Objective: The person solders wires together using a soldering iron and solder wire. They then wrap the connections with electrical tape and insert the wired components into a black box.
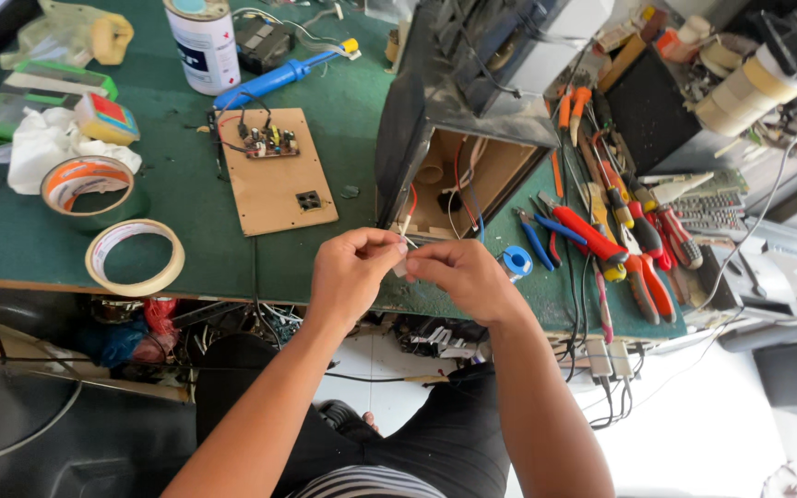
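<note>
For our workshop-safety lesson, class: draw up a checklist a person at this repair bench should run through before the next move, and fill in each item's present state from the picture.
1. Both hands on the work: left hand and right hand meet at a small pale piece - ok.
2. What that piece is, and whether it is wired to the box: cannot tell.
3. Open wooden speaker box stands steady on the green bench - ok.
4. Pliers and screwdrivers close by the right hand - ok.
5. Circuit board lies on its wooden panel, away from the hands - ok.
6. Power off: cannot tell.
</note>
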